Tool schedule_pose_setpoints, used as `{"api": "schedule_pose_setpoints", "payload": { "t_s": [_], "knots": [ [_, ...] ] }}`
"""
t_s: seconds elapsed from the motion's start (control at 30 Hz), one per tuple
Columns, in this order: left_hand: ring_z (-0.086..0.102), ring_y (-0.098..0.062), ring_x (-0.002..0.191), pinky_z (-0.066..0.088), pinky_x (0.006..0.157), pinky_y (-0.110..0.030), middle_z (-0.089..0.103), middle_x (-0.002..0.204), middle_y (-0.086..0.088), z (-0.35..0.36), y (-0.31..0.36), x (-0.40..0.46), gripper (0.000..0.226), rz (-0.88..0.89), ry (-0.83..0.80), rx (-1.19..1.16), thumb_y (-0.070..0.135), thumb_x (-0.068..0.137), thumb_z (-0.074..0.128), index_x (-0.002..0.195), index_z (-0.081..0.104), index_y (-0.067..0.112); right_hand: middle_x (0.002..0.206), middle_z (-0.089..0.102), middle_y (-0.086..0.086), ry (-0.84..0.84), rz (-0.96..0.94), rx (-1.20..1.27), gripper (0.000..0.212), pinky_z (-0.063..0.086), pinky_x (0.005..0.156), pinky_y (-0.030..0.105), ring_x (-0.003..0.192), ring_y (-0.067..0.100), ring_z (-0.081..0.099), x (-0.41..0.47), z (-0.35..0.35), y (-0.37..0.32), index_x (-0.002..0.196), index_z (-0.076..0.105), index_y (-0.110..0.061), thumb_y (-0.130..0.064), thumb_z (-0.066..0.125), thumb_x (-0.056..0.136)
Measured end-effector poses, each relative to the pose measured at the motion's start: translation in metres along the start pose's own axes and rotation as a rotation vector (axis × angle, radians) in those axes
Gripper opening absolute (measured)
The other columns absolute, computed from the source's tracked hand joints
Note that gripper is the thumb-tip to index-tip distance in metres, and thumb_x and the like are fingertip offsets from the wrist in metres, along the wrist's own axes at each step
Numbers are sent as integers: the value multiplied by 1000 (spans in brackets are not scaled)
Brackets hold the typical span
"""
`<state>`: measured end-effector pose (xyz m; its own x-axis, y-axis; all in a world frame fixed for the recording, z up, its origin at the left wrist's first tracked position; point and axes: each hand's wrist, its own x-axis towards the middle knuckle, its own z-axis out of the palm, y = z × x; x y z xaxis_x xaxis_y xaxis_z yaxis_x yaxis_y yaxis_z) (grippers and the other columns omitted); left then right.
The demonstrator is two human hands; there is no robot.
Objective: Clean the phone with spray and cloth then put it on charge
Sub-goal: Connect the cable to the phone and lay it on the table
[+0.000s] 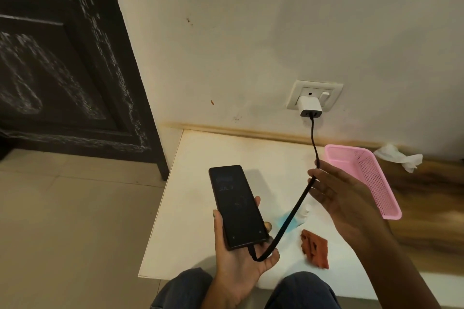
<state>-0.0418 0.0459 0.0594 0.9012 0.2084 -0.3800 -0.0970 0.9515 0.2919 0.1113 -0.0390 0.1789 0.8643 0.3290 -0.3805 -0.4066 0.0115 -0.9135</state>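
Note:
My left hand (236,256) holds a black phone (237,206) screen up over the left part of the white table (200,158), fingers curled round its edges. A black braided cable (291,218) is plugged into the phone's bottom end and runs up to a white charger (309,106) in the wall socket (293,94). My right hand (344,198) is held open, palm toward the left, with the cable passing across its fingers. A small spray bottle with blue liquid (297,218) lies on the table behind the cable. A rust-red cloth (315,247) lies beside it.
A pink plastic basket (374,178) stands on the table's right part, close to my right hand. A crumpled white tissue (399,157) lies by the wall on a wooden surface (431,208). A dark door (62,57) fills the left. My knees (301,291) are at the table's near edge.

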Motion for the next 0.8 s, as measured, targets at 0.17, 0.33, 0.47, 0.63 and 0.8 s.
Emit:
{"api": "schedule_pose_setpoints", "payload": {
  "t_s": [0.17,0.33,0.47,0.63,0.8],
  "knots": [
    [54,-22,86,49,77,-42,61,98,-12,-3,7,3,80,47,-41,-23,78,67,45,130,56,31,73,74,-2,83,-10,-23,18,55,70,34,80,20,70,5,-14,-8,87,68,-19,-1,62,84],
    [54,-23,92,42,91,-49,67,99,-10,-3,20,14,74,120,-23,-26,74,63,49,123,63,33,103,66,12,140,-20,-39,26,59,59,29,86,25,65,13,-25,-17,110,64,-5,-1,61,85],
    [58,-20,93,47,83,-43,68,105,-7,-2,37,30,73,158,-10,13,71,66,52,129,56,36,125,56,12,154,-71,-102,24,55,70,34,94,27,61,19,-37,-23,110,63,-9,-2,58,87],
    [65,-21,101,51,82,-42,66,120,-4,-2,49,52,51,160,-5,42,64,74,52,115,65,36,128,54,11,192,-116,-167,33,50,84,40,101,28,60,28,-51,-20,122,59,-10,-1,52,91],
    [55,-20,116,49,86,-38,63,123,3,-1,49,71,40,96,60,99,60,73,58,101,72,36,131,52,12,264,-140,-157,34,49,93,45,109,32,57,40,-62,-7,125,57,-9,-1,52,92]
  ]
}}
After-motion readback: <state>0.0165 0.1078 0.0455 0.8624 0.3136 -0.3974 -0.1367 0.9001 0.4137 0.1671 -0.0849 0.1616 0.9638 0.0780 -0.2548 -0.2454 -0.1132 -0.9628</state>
